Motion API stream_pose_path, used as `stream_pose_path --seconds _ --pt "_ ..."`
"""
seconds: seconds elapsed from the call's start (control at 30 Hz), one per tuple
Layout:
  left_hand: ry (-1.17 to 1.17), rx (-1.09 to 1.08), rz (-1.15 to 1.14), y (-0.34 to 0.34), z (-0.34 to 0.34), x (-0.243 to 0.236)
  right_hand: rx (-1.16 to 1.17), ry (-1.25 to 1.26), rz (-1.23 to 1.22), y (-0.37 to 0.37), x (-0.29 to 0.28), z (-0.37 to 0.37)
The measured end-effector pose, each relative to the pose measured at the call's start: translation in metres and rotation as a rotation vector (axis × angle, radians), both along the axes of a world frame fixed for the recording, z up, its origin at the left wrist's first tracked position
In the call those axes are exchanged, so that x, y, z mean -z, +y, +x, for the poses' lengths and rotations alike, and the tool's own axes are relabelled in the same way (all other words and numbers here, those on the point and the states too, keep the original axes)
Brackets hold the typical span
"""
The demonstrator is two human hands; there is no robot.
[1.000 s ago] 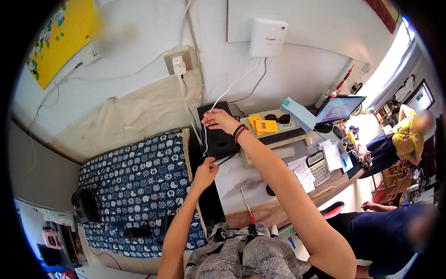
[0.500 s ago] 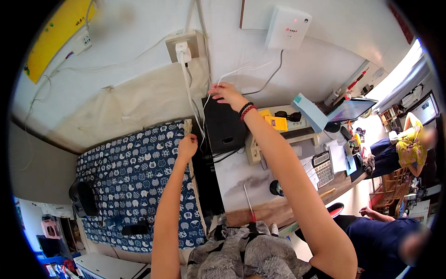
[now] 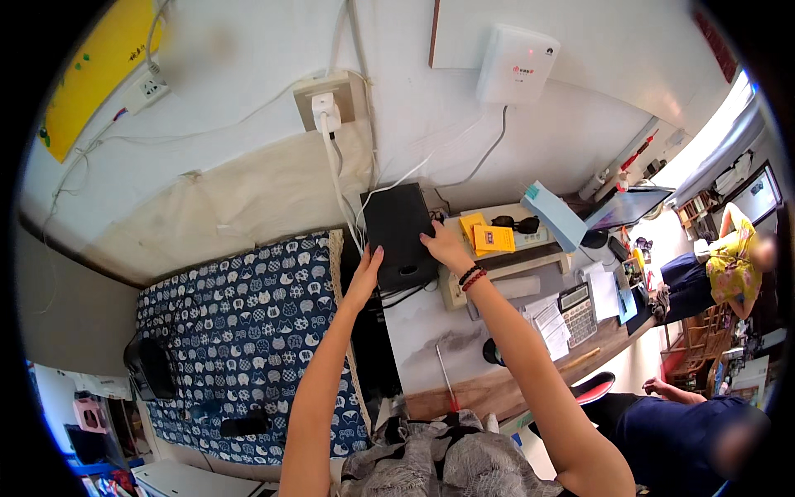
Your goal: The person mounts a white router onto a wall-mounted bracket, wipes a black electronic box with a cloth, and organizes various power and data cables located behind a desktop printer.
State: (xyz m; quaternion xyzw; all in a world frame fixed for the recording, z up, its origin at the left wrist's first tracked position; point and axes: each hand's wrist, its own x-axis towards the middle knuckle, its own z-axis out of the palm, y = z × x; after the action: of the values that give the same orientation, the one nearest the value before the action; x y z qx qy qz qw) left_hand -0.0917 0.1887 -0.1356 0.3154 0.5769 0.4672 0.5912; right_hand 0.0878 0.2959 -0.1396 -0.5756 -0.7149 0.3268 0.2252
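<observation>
A flat black box (image 3: 399,217) with an oval opening near its front end stands at the desk's left end, by the wall. My left hand (image 3: 363,280) is pressed to its left side near the front. On the opposite side my right hand (image 3: 448,249), with dark and red bead bracelets at the wrist, grips the right edge, thumb on top. The fingers under the edges are partly hidden. A thin white cable (image 3: 414,170) crosses above the box's back end. Thicker white cords (image 3: 337,178) hang beside it from a plug (image 3: 325,112) in the wall socket.
Left is a surface under a blue cat-print cloth (image 3: 248,323). At right, the desk (image 3: 431,352) bears a riser with yellow packets (image 3: 494,238), sunglasses, a blue box (image 3: 553,217), a calculator (image 3: 577,315) and a screwdriver (image 3: 447,377). A white router (image 3: 517,66) hangs above. Two people are at right.
My right hand has come down from the white cable to the black box's right edge. My left hand has moved right from the cloth's edge to the box's left side.
</observation>
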Motion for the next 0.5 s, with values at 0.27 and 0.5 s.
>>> stream_pose_path --seconds 0.27,0.5 --pt "0.158 -0.118 0.057 0.017 -0.004 0.036 0.041 0.521 -0.424 -0.011 0.001 -0.001" --pt "0.254 0.019 0.088 0.005 -0.020 -0.003 -0.028 0.529 -0.338 -0.029 -0.022 0.005"
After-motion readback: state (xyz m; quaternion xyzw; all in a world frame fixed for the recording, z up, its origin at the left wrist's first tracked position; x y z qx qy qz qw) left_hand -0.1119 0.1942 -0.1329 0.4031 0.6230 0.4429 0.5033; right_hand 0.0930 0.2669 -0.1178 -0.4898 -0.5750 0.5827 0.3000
